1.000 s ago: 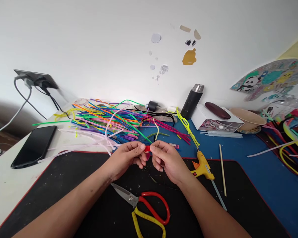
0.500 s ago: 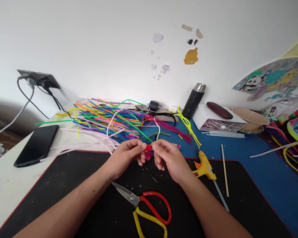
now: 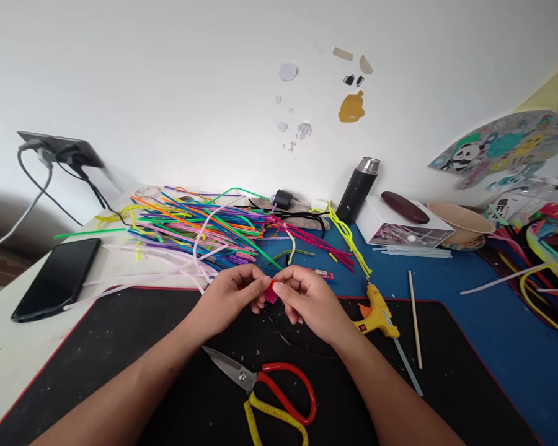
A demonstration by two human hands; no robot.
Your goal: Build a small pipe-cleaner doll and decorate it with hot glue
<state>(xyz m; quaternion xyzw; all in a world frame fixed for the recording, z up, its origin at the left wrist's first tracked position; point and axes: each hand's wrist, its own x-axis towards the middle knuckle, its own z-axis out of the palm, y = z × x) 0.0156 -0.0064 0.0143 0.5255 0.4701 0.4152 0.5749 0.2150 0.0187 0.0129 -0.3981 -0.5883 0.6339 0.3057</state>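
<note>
Between my fingertips is a small red and magenta piece [image 3: 271, 295], mostly covered, so its exact kind does not show. My left hand [image 3: 237, 296] pinches it from the left, thumb against forefinger. From the other side my right hand [image 3: 307, 300] grips it the same way, and the two thumbs nearly touch. Below the hands, scissors [image 3: 255, 379] with one red and one yellow handle lie on the black mat [image 3: 177, 396]. A yellow glue gun [image 3: 377, 314] rests just right of my right hand, a pale glue stick showing at its rear.
Many coloured pipe cleaners [image 3: 199, 226] are heaped behind the hands. A phone [image 3: 56, 279] lies at left. Along the wall stand a black flask [image 3: 358, 191], a white box [image 3: 402, 226] and a beige bowl [image 3: 462, 218]. A wooden stick [image 3: 415, 319] lies right of the glue gun.
My hands have drawn closer together, covering more of the red part of the piece. The whole view has shifted slightly, so the surroundings sit a little further left.
</note>
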